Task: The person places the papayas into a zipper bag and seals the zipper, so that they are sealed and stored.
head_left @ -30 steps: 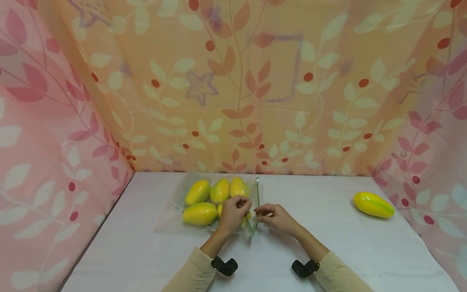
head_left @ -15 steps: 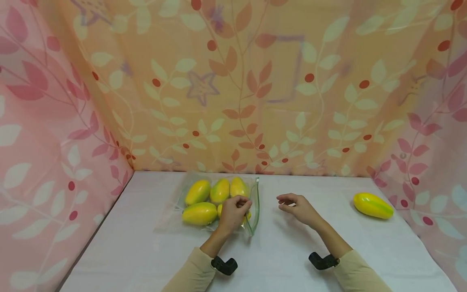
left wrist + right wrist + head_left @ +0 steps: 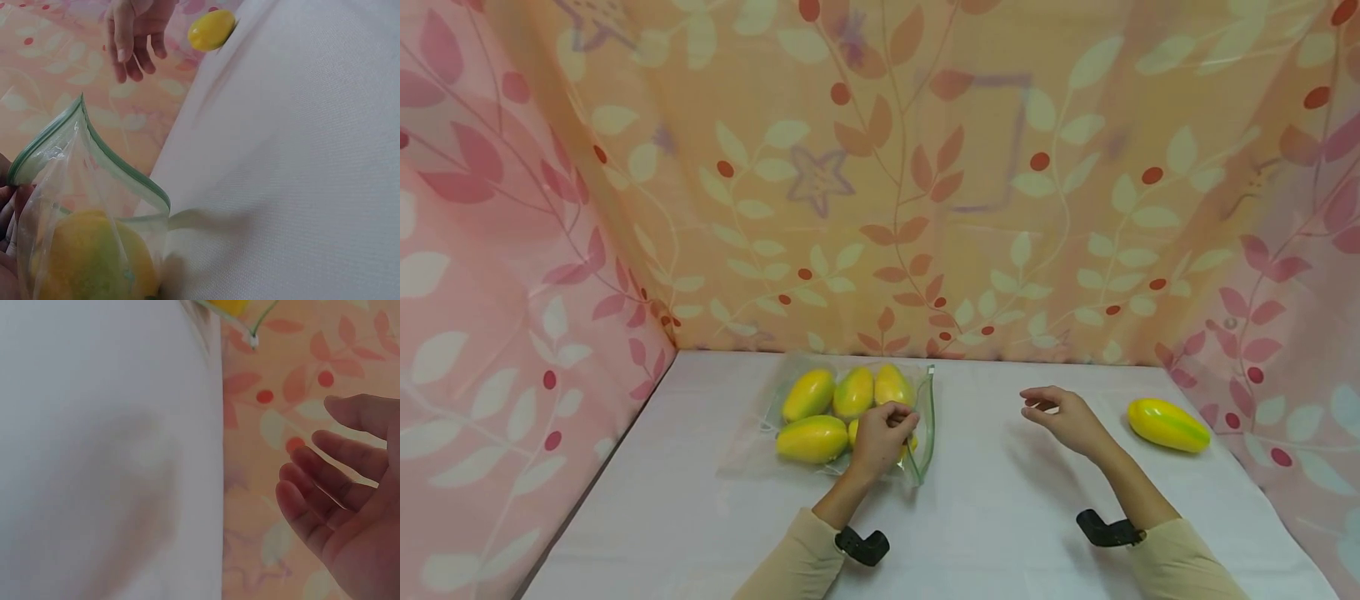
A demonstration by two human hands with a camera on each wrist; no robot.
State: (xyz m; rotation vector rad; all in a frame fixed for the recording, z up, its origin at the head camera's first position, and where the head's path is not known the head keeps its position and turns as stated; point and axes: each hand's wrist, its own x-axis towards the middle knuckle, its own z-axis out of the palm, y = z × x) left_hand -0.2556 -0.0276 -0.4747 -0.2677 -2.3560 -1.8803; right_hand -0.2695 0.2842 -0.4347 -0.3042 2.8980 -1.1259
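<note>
A clear zip bag (image 3: 747, 446) with a green zip strip lies on the table, several yellow papayas (image 3: 811, 439) inside it. My left hand (image 3: 880, 437) pinches the upper edge of its mouth; in the left wrist view the zip strip (image 3: 128, 170) stands spread into a gap. Part of the fruit is hidden under that hand. My right hand (image 3: 1067, 421) is raised over the table to the right of the bag, fingers loosely bent and holding nothing. A single yellow papaya (image 3: 1168, 425) with a green streak lies beyond it, close to the table's right side.
A white cloth covers the table (image 3: 970, 533). Leaf-patterned curtains hang along the back (image 3: 895, 250) and both sides. Each wrist wears a black camera mount (image 3: 1108, 529).
My right hand has left the bag's mouth and moved right, towards the single papaya. My left hand keeps its pinch on the bag and has stayed in place.
</note>
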